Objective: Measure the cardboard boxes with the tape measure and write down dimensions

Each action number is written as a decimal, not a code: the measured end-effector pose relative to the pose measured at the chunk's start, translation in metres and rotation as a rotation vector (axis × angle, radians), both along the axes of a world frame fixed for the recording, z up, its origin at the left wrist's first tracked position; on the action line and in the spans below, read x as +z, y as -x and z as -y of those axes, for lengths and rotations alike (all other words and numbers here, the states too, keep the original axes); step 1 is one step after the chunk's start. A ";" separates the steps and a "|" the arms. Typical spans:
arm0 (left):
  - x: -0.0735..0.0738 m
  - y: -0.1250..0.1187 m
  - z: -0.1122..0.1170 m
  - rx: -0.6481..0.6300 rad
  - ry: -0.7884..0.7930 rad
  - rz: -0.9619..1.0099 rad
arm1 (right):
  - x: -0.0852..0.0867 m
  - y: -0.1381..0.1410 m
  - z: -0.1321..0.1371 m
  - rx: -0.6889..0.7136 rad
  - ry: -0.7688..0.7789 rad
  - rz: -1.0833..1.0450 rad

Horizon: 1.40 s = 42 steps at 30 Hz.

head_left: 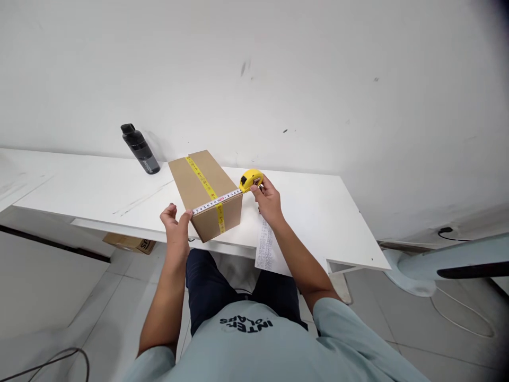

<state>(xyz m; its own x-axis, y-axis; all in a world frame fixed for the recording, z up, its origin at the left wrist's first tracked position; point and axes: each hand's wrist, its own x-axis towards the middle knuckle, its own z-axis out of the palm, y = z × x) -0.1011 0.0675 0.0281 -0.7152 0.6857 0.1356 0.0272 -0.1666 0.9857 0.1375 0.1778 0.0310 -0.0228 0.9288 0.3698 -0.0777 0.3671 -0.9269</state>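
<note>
A brown cardboard box sits on the white table, with a strip of yellow printed tape running over its top and down the near side. The white blade of a tape measure lies along the top's near edge. My right hand grips the yellow tape measure case just past the box's right corner. At the left corner, my left hand has its thumb on the blade's end, its other fingers curled. Exactly how the thumb pins the end is too small to tell.
A black bottle stands left of the box near the wall. A sheet of paper with writing hangs over the table's front edge under my right forearm. Below the table lies another cardboard box. Cables run across the floor at both sides.
</note>
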 end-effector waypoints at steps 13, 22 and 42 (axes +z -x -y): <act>0.013 0.000 0.010 -0.119 0.081 -0.170 | -0.003 0.002 0.005 -0.034 0.011 -0.045; 0.061 0.012 0.046 -0.188 0.277 -0.514 | -0.006 -0.004 0.031 -0.045 -0.009 -0.064; 0.036 -0.099 0.063 -0.620 -0.148 -1.012 | -0.009 -0.068 0.126 0.048 -0.359 0.075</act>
